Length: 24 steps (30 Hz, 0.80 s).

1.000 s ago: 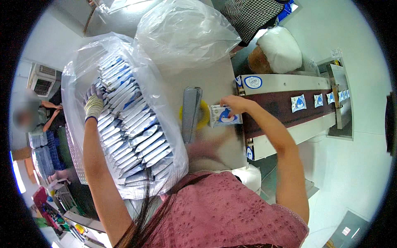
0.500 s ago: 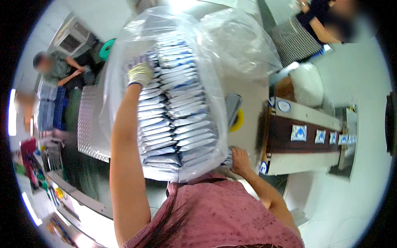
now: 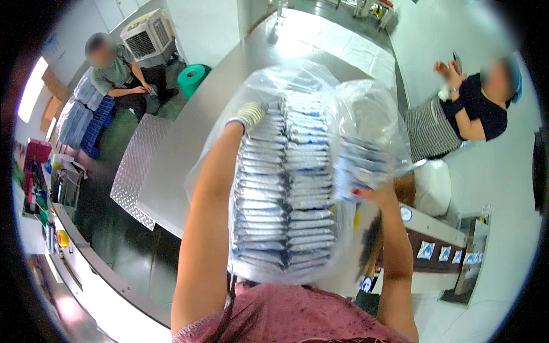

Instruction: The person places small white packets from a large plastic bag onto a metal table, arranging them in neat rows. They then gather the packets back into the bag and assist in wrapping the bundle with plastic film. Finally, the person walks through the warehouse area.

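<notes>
A clear plastic bag (image 3: 223, 134) lies spread around two long rows of silvery white and blue packets (image 3: 260, 183), standing packed on edge. My left hand (image 3: 250, 117), in a pale striped glove, reaches to the far end of the left row, its fingers stretched out against the packets there. To the right of the bag, my bare right hand (image 3: 374, 195) is closed round a bunch of several like packets (image 3: 360, 163), held up beside the right row. This bunch and the fingers are smeared by motion.
A conveyor (image 3: 420, 251) on the right carries more packets in a line. The metal table (image 3: 171, 177) stretches behind and left of the bag. One person (image 3: 120, 71) sits at the far left by a green roll (image 3: 191, 79); another person (image 3: 480, 108) is at the right.
My right hand has come up from the table's near right, now with a bunch of packets beside the bag. My left hand stays at the far left row. The view has shifted.
</notes>
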Each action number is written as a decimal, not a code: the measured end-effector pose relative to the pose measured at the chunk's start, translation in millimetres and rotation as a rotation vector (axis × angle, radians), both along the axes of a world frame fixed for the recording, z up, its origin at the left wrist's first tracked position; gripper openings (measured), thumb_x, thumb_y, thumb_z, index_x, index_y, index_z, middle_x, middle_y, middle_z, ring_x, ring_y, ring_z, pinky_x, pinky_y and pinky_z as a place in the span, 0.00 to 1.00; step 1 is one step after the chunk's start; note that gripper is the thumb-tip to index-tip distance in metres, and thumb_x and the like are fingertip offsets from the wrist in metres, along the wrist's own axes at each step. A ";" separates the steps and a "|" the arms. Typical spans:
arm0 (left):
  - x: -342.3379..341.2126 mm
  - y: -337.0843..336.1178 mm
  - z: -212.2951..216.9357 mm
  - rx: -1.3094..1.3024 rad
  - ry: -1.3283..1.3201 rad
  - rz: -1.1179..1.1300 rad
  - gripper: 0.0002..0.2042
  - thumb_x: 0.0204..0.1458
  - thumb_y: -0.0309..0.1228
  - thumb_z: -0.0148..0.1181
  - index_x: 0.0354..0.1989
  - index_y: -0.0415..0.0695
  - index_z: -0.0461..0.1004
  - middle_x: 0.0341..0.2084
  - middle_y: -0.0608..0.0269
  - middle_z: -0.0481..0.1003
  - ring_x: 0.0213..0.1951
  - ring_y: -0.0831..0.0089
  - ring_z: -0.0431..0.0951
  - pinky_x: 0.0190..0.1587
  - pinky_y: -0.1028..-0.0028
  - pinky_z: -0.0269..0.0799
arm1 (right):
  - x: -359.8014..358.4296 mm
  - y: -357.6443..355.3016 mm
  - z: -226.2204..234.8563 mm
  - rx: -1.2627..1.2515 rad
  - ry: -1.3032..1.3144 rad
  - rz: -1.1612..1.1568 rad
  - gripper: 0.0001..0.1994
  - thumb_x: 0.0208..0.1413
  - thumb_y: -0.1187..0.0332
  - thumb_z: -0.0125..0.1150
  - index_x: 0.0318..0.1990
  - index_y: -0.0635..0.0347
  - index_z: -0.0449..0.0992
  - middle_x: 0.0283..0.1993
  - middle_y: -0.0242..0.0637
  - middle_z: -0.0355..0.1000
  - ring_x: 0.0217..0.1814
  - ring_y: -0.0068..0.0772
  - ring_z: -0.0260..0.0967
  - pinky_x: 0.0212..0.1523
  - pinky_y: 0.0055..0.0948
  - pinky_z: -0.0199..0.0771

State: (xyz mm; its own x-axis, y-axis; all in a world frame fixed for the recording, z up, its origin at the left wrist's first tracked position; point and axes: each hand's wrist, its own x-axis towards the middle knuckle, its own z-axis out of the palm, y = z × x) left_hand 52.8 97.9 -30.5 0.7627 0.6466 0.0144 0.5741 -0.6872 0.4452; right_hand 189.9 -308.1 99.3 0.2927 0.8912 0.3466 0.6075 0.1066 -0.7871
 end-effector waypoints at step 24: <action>-55.6 50.1 28.5 -0.089 0.191 0.287 0.15 0.43 0.34 0.56 0.38 0.39 0.75 0.35 0.44 0.75 0.39 0.52 0.75 0.43 0.65 0.70 | -26.5 327.6 -67.6 -0.400 -0.401 0.078 0.43 0.30 0.62 0.72 0.57 0.65 0.55 0.54 0.55 0.61 0.57 0.52 0.58 0.57 0.39 0.59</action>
State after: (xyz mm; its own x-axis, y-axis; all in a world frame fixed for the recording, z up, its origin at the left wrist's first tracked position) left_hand -2.7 147.9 -2.1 0.5336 0.8270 -0.1770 0.8167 -0.4495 0.3619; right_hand 163.4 19.5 31.8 0.1362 0.9895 0.0482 0.8693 -0.0960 -0.4850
